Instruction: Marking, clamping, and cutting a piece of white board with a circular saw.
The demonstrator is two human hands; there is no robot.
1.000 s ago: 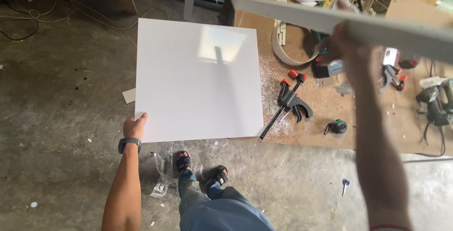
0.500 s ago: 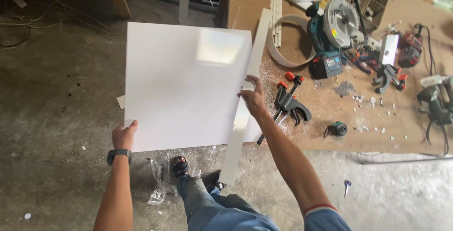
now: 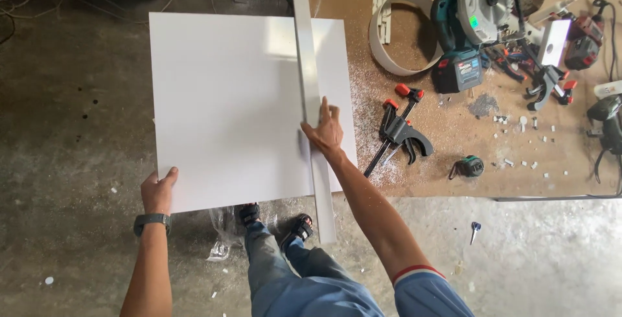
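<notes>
A brown workbench fills the upper right of the frame. A large white square panel lies centre-left, its right part on the bench. Across it, running top to bottom just right of centre, sits a long white strip. At upper right stands a teal circular saw; below it, black bar clamps. The right hand grasps the strip at mid-frame. The left hand grips the panel's lower left corner, fingers curled under.
</notes>
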